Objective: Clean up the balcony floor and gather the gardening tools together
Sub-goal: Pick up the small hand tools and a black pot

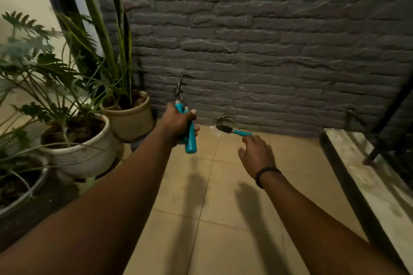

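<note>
My left hand (178,124) grips a pair of garden shears (187,131) by their teal handles, blades pointing up toward the wall. A small tool with a perforated round metal head and a teal handle (232,129) lies on the tan tiled floor (201,196) at the foot of the grey brick wall. My right hand (257,154), a bead bracelet on its wrist, hovers just short of that handle with fingers relaxed and holds nothing.
Several potted plants stand along the left: a tan pot (130,118), a white ribbed pot (82,152) and another at the left edge. A raised ledge (366,185) and dark metal railing bars run along the right. The grey brick wall (268,51) closes the far side.
</note>
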{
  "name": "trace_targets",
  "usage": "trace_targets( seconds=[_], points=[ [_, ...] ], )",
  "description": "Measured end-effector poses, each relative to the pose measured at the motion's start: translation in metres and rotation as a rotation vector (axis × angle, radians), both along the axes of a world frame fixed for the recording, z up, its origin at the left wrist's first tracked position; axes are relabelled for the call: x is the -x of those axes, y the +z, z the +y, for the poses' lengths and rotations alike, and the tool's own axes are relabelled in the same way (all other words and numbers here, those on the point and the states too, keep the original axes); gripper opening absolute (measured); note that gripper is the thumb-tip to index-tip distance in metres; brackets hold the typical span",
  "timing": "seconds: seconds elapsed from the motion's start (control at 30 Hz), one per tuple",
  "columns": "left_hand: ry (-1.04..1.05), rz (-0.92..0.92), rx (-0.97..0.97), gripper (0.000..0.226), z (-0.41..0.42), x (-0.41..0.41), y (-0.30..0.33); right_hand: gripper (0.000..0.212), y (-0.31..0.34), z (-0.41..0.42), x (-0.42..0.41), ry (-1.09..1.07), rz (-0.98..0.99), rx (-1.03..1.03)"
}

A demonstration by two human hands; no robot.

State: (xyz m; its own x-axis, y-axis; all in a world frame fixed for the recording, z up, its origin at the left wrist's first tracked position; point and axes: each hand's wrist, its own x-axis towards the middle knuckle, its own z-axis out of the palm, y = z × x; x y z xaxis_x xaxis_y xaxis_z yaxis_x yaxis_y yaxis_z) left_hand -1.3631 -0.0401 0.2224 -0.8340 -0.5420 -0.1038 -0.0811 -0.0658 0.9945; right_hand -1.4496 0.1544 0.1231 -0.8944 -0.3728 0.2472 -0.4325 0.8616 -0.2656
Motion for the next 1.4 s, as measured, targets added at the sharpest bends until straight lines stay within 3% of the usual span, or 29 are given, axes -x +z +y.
trace_targets(
  seconds=[0.23, 0.6, 0.8, 0.97, 1.03, 1.1, 1.17, 1.27, 1.4],
  points=[
    [0.054, 0.153, -0.232, 0.029, -0.032, 0.07, -0.062, 0.041, -0.037, -0.061, 0.088, 0.021, 0.005, -0.192],
    [0.142, 0.034, -0.337, 0.033, -0.123, 0.208, -0.154, 0.037, -0.127, -0.126, 0.257, 0.0, -0.06, -0.376],
    [0.17, 0.022, -0.437, 0.039, -0.129, 0.271, -0.198, 0.065, -0.185, -0.129, 0.341, -0.052, -0.31, -0.556],
    [0.2, 0.091, -0.506, 0.045, -0.121, 0.269, -0.198, 0.08, -0.161, -0.112, 0.375, -0.083, -0.245, -0.553],
    [0.253, 0.001, -0.405, 0.043, -0.134, 0.304, -0.257, 0.081, -0.257, -0.141, 0.416, -0.023, -0.485, -0.528],
    [0.256, 0.002, -0.473, 0.04, -0.138, 0.299, -0.256, 0.077, -0.26, -0.136, 0.408, -0.022, -0.485, -0.547],
    [0.21, -0.006, -0.447, 0.041, -0.136, 0.3, -0.257, 0.063, -0.26, -0.131, 0.411, -0.044, -0.353, -0.512],
    [0.246, -0.012, -0.47, 0.039, -0.14, 0.299, -0.259, 0.048, -0.27, -0.14, 0.392, -0.047, -0.4, -0.36],
    [0.273, -0.026, -0.47, 0.036, -0.135, 0.287, -0.247, 0.051, -0.252, -0.14, 0.367, -0.213, -0.638, 0.009]
  ],
)
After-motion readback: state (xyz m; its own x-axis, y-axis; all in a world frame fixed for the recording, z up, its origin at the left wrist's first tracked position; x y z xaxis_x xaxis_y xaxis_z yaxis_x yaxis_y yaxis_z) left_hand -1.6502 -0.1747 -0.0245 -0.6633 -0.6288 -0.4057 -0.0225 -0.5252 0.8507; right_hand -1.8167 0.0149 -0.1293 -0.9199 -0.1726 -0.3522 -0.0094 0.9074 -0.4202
